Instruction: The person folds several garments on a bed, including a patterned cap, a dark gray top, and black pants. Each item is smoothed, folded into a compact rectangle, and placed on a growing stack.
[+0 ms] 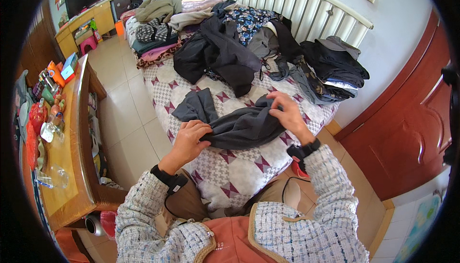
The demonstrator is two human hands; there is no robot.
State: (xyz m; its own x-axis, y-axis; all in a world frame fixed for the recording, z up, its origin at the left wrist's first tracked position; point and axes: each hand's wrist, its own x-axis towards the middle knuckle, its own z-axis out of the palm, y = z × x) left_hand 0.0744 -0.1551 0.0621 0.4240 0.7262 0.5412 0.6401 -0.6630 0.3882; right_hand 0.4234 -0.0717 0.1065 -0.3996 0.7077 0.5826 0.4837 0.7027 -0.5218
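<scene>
A dark grey garment (pixel 244 126) lies bunched lengthwise across the near part of the bed. My left hand (pixel 190 139) grips its left end, fingers over the top and thumb toward me. At the other end, my right hand (pixel 287 114) pinches the cloth between thumb and fingers. A flatter grey part (pixel 196 105) spreads out beyond my left hand; whether it belongs to the same garment I cannot tell. Beneath everything is a white bedcover (pixel 248 176) with houndstooth patches and maroon bow-shaped motifs. Both wrists carry black straps with small devices.
Dark clothes (pixel 219 51) lie heaped mid-bed, with a folded stack (pixel 330 69) at right and another stack (pixel 156 42) at left. A white radiator (pixel 305 8) lines the wall. A wooden table (pixel 72 191) bearing jars stands left; a reddish-brown door (pixel 399 133) is at right.
</scene>
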